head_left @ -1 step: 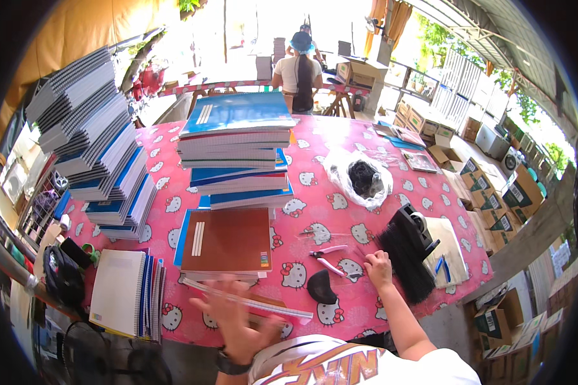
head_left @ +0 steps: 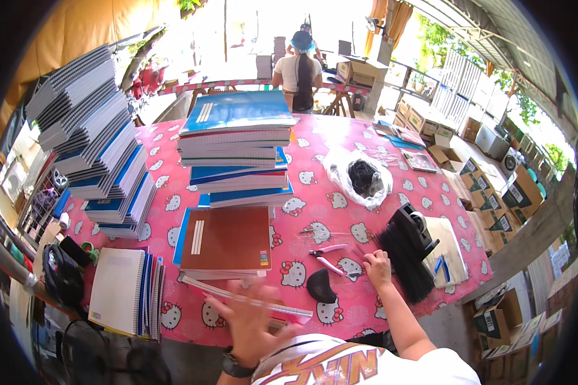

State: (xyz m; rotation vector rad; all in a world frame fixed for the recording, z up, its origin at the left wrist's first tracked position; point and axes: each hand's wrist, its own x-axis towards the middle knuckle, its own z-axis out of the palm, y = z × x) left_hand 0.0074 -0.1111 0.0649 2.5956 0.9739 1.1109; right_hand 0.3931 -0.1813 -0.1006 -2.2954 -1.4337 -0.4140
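Observation:
My left hand [head_left: 253,324] is spread open, a little blurred, over a notebook [head_left: 295,312] lying at the table's near edge. The hand hides much of that notebook; whether they touch I cannot tell. A brown-covered notebook [head_left: 228,240] lies just beyond it on other notebooks. On the right, my right hand [head_left: 379,268] has its fingers pinched together close to the table; what they hold, if anything, is too small to make out. Beside it lie pink-handled pliers [head_left: 331,264], a black rounded piece [head_left: 321,286] and a thick bundle of black strands [head_left: 404,263].
Tall notebook stacks stand at the left [head_left: 103,141] and centre [head_left: 234,144] of the pink table [head_left: 311,144]. A spiral notebook pile [head_left: 117,285] sits near left. A plastic bag [head_left: 359,179], tape dispenser [head_left: 422,230] and blue tool [head_left: 442,266] lie right. A person [head_left: 298,70] stands beyond.
My left hand has shifted slightly to the right over the notebook, its fingers still spread. My right hand has barely moved.

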